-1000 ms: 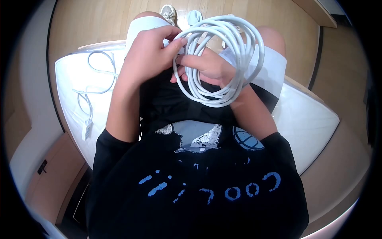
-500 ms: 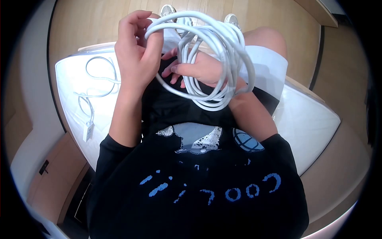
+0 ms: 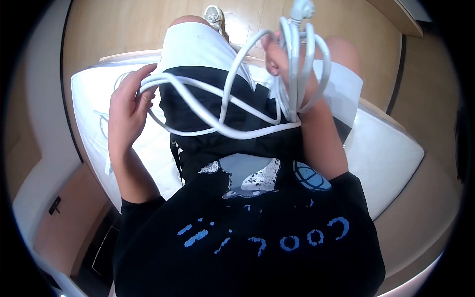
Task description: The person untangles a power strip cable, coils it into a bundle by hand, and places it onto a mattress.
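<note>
A white power cord [image 3: 257,132] is stretched in loose loops between my two hands, above my lap. My left hand [image 3: 129,104] is closed around a few of its strands at the left. On the right, my right hand [image 3: 279,55] grips the gathered coil, its fingers partly hidden behind the strands. The cord's plug [image 3: 303,10] sticks up above this coil, slightly blurred. Left of my left hand, a piece of thinner white cable [image 3: 102,116] lies on the white padded seat, partly covered by my hand and arm.
I sit on the white padded surface [image 3: 386,153], which shows on both sides of me. Beyond my knees is a wooden floor [image 3: 133,29] with my shoe [image 3: 213,16] on it. A wooden cabinet or door with a dark handle [image 3: 55,205] stands at lower left.
My hands have moved apart, the left to the left and down, the right up. Loops have pulled out of the round coil between them, and the plug now shows at the top.
</note>
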A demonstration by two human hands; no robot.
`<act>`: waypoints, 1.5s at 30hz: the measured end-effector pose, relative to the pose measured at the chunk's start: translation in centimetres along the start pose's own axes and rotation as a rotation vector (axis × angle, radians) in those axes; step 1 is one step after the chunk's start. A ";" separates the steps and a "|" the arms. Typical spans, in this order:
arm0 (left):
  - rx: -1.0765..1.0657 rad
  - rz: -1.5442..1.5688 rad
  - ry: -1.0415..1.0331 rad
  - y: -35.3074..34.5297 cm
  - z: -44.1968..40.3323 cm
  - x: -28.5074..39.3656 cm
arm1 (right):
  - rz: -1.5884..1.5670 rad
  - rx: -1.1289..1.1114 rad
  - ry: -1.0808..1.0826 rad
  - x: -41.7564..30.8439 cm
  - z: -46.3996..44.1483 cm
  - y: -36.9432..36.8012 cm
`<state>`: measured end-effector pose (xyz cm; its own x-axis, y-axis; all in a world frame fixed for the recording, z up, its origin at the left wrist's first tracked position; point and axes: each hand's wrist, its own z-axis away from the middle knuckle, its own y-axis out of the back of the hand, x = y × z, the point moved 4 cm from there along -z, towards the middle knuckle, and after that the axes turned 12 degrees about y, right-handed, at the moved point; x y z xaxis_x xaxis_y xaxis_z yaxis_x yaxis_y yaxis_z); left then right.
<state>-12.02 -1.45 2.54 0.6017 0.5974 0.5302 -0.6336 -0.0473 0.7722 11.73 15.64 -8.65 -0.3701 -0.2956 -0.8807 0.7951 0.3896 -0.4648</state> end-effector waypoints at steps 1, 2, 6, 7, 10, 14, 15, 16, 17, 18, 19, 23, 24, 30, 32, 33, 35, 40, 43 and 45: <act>0.001 0.007 0.064 -0.1 0.4 -0.8 | 0.096 -0.080 0.020 0.1 -0.4 0.8; 0.001 0.014 0.127 -0.2 0.7 -1.5 | 0.193 -0.158 0.046 0.2 -0.8 1.5; 0.226 -0.130 0.221 1.5 2.2 -4.0 | 0.176 -0.151 -0.079 -1.7 -0.6 1.3; 0.461 -0.192 -0.091 2.6 2.6 -5.9 | 0.135 -0.178 -0.078 -1.7 -0.6 1.5; 0.779 0.349 -0.291 5.4 5.1 -10.4 | -0.020 -0.325 -0.086 -1.7 -1.1 2.5; 0.978 0.454 -0.357 6.7 7.8 -11.1 | -0.055 -0.364 0.033 -2.8 -0.8 2.9; 0.943 0.463 -0.298 6.5 8.4 -12.4 | -0.048 -0.357 0.070 -3.4 -0.7 2.8; 0.909 0.471 -0.241 6.4 9.1 -14.1 | -0.042 -0.351 0.109 -4.1 -0.5 2.7; 0.873 0.480 -0.183 6.0 9.7 -15.8 | -0.036 -0.343 0.147 -4.5 -0.5 2.7; 0.841 0.442 -0.057 5.4 10.0 -16.5 | 0.057 -0.410 0.175 -4.8 -0.6 3.3; 0.758 0.461 0.114 4.4 9.9 -17.4 | 0.054 -0.406 0.143 -4.8 -0.5 3.8; -0.027 -0.004 0.246 1.4 7.8 -14.1 | 0.099 -0.390 0.112 -4.9 0.0 4.5; -0.041 0.114 0.213 0.8 7.3 -13.3 | 0.071 -0.385 0.124 -4.5 0.1 4.6; -0.439 0.490 -0.282 -0.3 2.8 -4.4 | -0.016 -0.186 0.097 -4.8 0.1 4.5; -0.391 0.440 -0.153 -1.1 1.6 -2.6 | -0.017 -0.101 0.177 -5.2 0.4 4.5; -0.365 0.414 -0.089 -1.7 1.1 -1.8 | -0.019 -0.059 0.217 -5.4 0.5 4.7; -0.350 0.137 -0.151 -3.7 0.9 0.5 | -0.004 -0.046 0.304 -5.6 0.4 5.5; -0.043 -0.339 -0.372 -5.7 1.6 4.5 | 0.163 0.018 0.412 -7.7 1.5 6.3; -0.065 -0.412 -0.533 -6.2 2.9 4.9 | 0.098 0.062 0.429 -8.4 1.6 6.3; 0.017 -0.439 -0.518 -6.8 3.3 3.7 | 0.066 0.128 0.407 -8.4 1.1 7.3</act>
<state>-3.89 -1.58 0.39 0.9594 0.1033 0.2626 -0.2725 0.0970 0.9573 21.17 19.96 -4.57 -0.4556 0.1040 -0.8841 0.8670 0.2772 -0.4142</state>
